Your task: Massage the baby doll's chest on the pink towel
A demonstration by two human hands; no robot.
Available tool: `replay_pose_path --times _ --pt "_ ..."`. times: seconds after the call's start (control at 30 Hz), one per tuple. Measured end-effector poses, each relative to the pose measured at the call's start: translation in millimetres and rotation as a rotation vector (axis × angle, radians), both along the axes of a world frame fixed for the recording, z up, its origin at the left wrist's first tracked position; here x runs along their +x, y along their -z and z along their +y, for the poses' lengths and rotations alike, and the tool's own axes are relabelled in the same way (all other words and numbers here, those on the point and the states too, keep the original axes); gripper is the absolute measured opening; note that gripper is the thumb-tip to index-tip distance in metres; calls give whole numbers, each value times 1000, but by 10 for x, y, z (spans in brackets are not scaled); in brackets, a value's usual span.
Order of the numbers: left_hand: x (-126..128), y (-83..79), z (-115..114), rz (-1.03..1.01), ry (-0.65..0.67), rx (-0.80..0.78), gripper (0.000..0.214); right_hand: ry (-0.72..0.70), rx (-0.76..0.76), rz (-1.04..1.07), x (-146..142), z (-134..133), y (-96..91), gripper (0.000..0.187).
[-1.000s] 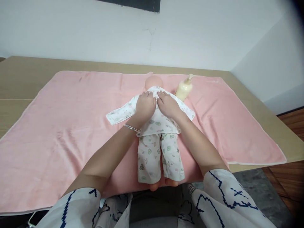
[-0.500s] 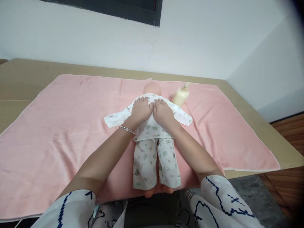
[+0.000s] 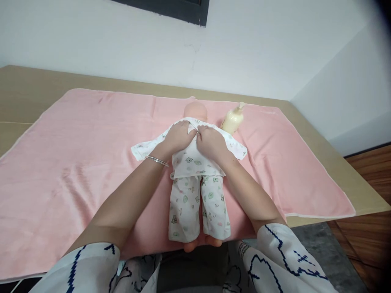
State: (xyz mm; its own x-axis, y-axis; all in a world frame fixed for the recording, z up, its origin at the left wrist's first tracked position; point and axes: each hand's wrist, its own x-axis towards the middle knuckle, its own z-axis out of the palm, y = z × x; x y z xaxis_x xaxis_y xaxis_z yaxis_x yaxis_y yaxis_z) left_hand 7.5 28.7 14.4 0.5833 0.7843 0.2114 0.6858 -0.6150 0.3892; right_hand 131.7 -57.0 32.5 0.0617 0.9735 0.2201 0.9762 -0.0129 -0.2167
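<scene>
A baby doll (image 3: 195, 109) lies on the pink blanket, its bald head away from me and its feet at the near edge. It wears a white printed top (image 3: 195, 158) and matching trousers (image 3: 185, 207). On the left side of the top's upper part rests my left hand (image 3: 180, 136), fingers laid over the cloth and thumb apart, pointing inward. My right hand (image 3: 210, 142) lies likewise on the right side, fingers toward the collar. Between the two thumbs the cloth is creased. Both sleeves spread outward, and the doll's face is out of sight.
A cream pump bottle (image 3: 232, 120) leans on the blanket right of the doll's head. The pink blanket (image 3: 100, 134) covers much of the wooden table (image 3: 317, 150). A white wall (image 3: 146, 49) rises behind, and wood-grain panelling (image 3: 372, 171) stands at the right.
My left hand has shifted slightly left, so the gap between my hands is wider at the collar. My right hand stays nearly in place. The view has tilted a little.
</scene>
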Motion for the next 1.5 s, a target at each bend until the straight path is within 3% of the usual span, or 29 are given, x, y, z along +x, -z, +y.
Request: replay_pose_path --times 0.1,0.33,0.47,0.63,0.9,1.5 --pt "9 10 -23 25 5 8 35 -16 18 -14 15 18 18 37" --pt "180 59 -358 110 -71 176 42 -9 -14 100 297 256 208 56" --pt "181 70 -266 25 -13 108 41 35 1 25 181 170 144 49" --pt "181 134 -153 -117 -136 72 37 20 17 -120 -5 16 41 35" --pt "224 249 -159 -213 -166 61 44 69 50 117 217 255 279 55" --pt "188 293 -180 -206 -168 99 46 78 143 109 131 214 386 53"
